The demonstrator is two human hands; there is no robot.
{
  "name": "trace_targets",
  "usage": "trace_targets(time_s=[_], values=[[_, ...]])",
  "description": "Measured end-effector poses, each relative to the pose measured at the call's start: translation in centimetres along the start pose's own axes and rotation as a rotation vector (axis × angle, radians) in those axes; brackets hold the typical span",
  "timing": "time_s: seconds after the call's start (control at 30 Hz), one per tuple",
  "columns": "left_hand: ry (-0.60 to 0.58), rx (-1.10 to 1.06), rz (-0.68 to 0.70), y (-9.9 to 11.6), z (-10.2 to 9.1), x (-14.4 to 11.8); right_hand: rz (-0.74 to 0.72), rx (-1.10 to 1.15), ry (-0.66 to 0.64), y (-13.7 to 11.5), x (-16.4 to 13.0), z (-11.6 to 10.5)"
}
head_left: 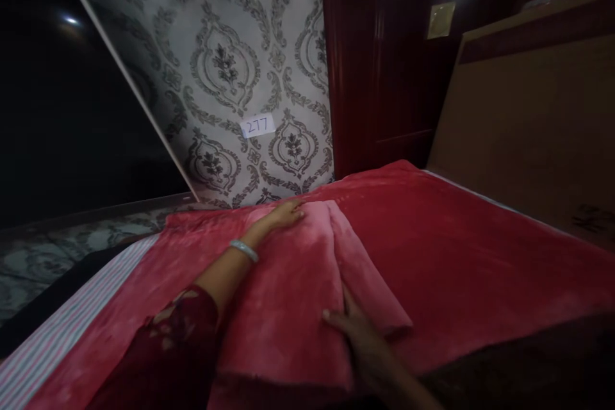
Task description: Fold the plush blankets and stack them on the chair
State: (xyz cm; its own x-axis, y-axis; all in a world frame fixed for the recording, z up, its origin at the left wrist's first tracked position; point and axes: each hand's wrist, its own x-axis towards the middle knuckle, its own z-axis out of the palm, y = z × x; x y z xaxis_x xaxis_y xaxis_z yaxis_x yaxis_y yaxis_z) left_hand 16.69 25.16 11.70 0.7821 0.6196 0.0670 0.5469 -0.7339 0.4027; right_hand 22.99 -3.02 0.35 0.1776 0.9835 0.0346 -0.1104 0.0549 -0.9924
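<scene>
Smoothing a pink plush garment (283, 295) atop a red plush blanket (456, 256), a person works with both bare hands. The left hand (287, 213), a bracelet (244, 250) on its wrist, rests palm down at the garment's far edge, its fingers loosely extended and gripping nothing. The right hand (368, 343) takes the broad panel's right edge, thumb on top, the fingers apparently closed beneath, though partly hidden. The work appears partway: the broad panel lies largely flat, while a narrower section (369, 275) juts out at a slant beside it, and no compact fold has been made. Striped fabric (91, 307) shows at left; beyond, a paper label (258, 125) reading "277" marks the damask-patterned wallpaper (225, 70), with a cardboard sheet (533, 128) at right.
</scene>
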Motion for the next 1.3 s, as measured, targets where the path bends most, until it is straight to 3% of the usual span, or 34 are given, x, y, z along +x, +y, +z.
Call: trace_targets(time_s=[0.07,0.17,0.23,0.33,0.5,0.67,0.87,1.0,1.3], values=[[-0.061,0.053,0.004,0.5,0.9,3.3,0.044,0.059,-0.026,0.2,-0.1,-0.2],[-0.117,0.066,-0.015,1.0,2.4,7.2,0.118,0.36,-0.025,-0.2,0.1,-0.3],[-0.153,0.066,-0.042,0.9,3.1,8.9,0.116,0.505,-0.032,-0.7,0.3,-0.4],[-0.184,0.044,-0.084,0.3,3.4,10.1,0.089,0.553,-0.05,-1.4,0.5,-0.5],[-0.109,-0.056,-0.107,0.0,2.1,11.2,0.108,0.488,-0.045,-3.3,0.5,-1.8],[-0.011,-0.11,-0.121,1.2,2.6,13.2,0.074,0.377,0.077,-4.0,1.1,-5.4],[-0.063,-0.081,-0.157,1.6,5.4,14.0,0.157,0.319,0.128,-0.5,0.2,-8.1],[-0.096,-0.067,-0.162,1.3,5.2,14.2,0.08,0.259,0.196,-0.5,-0.2,-8.7],[-0.256,0.032,-0.193,0.7,4.8,16.2,-0.023,-0.163,0.251,1.0,-1.6,-10.4]])
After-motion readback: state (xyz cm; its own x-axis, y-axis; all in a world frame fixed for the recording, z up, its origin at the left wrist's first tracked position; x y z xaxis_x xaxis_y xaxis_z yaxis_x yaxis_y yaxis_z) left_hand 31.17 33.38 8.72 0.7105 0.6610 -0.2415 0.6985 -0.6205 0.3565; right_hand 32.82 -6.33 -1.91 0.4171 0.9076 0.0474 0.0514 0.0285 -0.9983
